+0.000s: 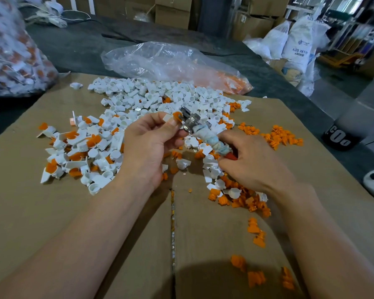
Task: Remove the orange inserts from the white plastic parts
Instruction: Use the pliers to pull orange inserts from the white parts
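My left hand (149, 143) pinches a white plastic part (167, 117) with an orange insert (177, 116) between thumb and fingers. My right hand (251, 160) grips the cloth-wrapped handle of a metal tool (205, 132). The tool's metal head (189, 119) sits against the orange insert. A heap of white parts (151, 98) lies behind my hands. White parts still holding orange inserts (82, 152) are spread at the left. Loose orange inserts (242, 199) lie under my right wrist.
Flattened cardboard (52, 212) covers the table. A clear bag with orange pieces (181, 65) lies behind the heap. A full bag of unsorted parts (11, 52) stands at far left. More orange inserts (281, 137) lie at right. Sacks (298, 42) and boxes stand behind.
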